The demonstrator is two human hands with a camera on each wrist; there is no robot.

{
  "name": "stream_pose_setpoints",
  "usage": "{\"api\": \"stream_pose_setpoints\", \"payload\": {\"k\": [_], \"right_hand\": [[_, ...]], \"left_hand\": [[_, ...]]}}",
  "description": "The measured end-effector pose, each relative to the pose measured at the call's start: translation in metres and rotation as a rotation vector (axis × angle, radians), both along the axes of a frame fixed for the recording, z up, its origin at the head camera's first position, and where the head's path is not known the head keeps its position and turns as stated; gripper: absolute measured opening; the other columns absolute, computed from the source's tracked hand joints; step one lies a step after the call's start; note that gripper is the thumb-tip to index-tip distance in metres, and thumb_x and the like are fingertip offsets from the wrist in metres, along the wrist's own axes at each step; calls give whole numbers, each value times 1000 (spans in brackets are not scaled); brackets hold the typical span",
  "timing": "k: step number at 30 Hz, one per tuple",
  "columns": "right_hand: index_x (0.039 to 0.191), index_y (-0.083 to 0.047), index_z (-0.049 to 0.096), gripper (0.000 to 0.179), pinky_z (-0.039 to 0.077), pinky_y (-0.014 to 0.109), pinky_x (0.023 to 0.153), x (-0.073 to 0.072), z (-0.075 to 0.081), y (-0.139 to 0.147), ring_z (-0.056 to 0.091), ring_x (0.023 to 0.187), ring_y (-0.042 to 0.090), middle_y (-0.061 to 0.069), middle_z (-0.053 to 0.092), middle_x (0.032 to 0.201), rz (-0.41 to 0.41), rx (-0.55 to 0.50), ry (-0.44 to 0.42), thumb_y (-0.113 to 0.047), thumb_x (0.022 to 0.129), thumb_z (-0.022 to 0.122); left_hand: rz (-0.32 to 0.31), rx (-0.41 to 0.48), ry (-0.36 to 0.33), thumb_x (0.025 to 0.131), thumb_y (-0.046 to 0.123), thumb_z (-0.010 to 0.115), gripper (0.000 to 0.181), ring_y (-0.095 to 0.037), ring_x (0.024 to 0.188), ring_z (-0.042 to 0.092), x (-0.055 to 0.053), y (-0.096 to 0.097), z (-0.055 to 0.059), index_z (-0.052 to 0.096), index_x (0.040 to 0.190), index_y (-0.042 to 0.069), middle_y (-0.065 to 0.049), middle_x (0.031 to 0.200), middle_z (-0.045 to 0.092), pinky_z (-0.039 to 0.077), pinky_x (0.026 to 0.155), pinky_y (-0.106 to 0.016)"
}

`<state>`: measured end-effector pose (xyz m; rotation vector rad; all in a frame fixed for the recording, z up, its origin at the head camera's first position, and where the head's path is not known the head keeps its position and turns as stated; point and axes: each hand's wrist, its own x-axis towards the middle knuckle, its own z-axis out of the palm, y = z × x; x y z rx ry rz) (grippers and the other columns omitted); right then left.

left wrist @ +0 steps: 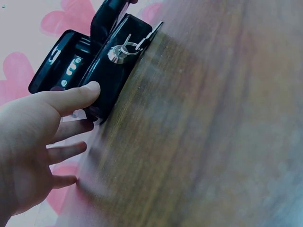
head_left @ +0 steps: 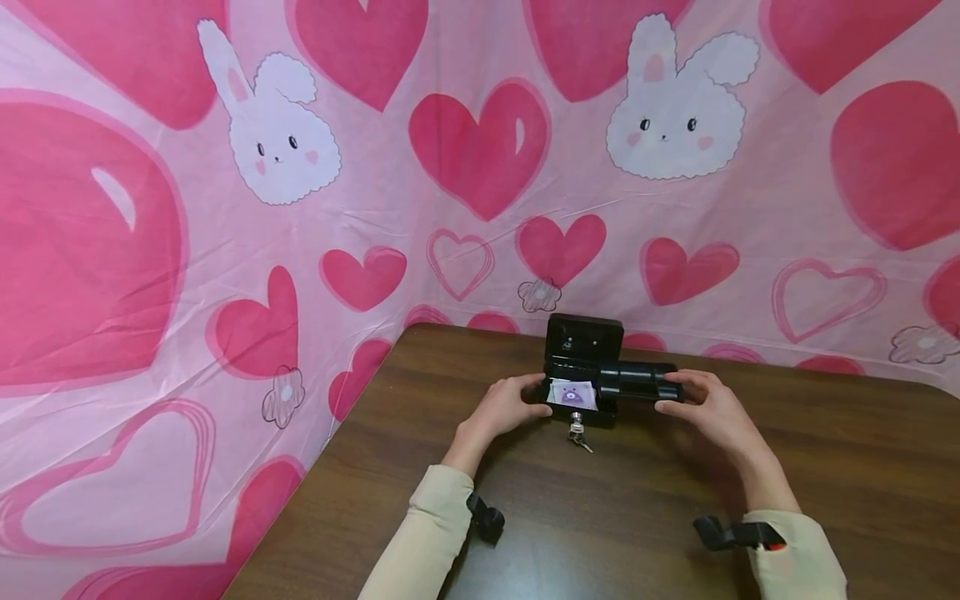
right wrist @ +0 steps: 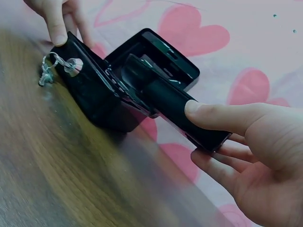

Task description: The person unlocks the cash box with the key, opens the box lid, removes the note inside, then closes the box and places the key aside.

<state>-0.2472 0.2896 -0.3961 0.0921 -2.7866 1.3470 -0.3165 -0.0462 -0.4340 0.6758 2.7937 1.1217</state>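
Note:
A small black cash box (head_left: 606, 417) stands on the table with its lid (head_left: 585, 337) raised at the back. Inside its left part lie purple-and-white paper notes (head_left: 572, 393). My left hand (head_left: 502, 410) holds the box's left end, thumb on the front wall in the left wrist view. My right hand (head_left: 708, 408) pinches the right end of a black compartment tray (right wrist: 168, 101), thumb on one side and fingers beneath. The tray's left end overlaps the box's right part; its right end sticks out past the box. Keys (head_left: 579, 439) on a ring hang from the front lock (left wrist: 116, 54).
The brown wooden table (head_left: 600, 517) ends at a pink cloth backdrop (head_left: 480, 192) with hearts and rabbits, close behind the box. Black camera straps (head_left: 487, 518) sit on both wrists over beige sleeves (head_left: 427, 525).

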Motion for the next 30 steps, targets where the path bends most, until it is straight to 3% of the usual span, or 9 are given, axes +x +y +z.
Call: {"api": "stream_pose_setpoints", "payload": {"k": [19, 25, 30], "right_hand": [[145, -4, 45, 75, 35, 70, 103, 8, -2, 26, 35, 135, 54, 31, 25, 155, -41, -5, -32, -48, 89, 70], [145, 0, 44, 79, 33, 70, 104, 4, -7, 27, 36, 133, 54, 34, 25, 152, -69, 23, -24, -48, 89, 71], [141, 8, 45, 73, 34, 66, 104, -1, -15, 23, 39, 131, 53, 37, 28, 147, -95, 20, 21, -37, 90, 72]], "left_hand": [[6, 5, -1, 87, 39, 75, 62, -23, 132, 54, 1, -1, -1, 54, 144, 22, -3, 143, 59, 42, 110, -47], [6, 5, 1, 87, 40, 74, 62, -23, 132, 54, 1, -1, 0, 54, 144, 23, -3, 142, 60, 42, 110, -48], [7, 5, 1, 88, 39, 74, 62, -24, 132, 54, 1, -1, 0, 54, 144, 23, -3, 142, 60, 42, 110, -48]]}}
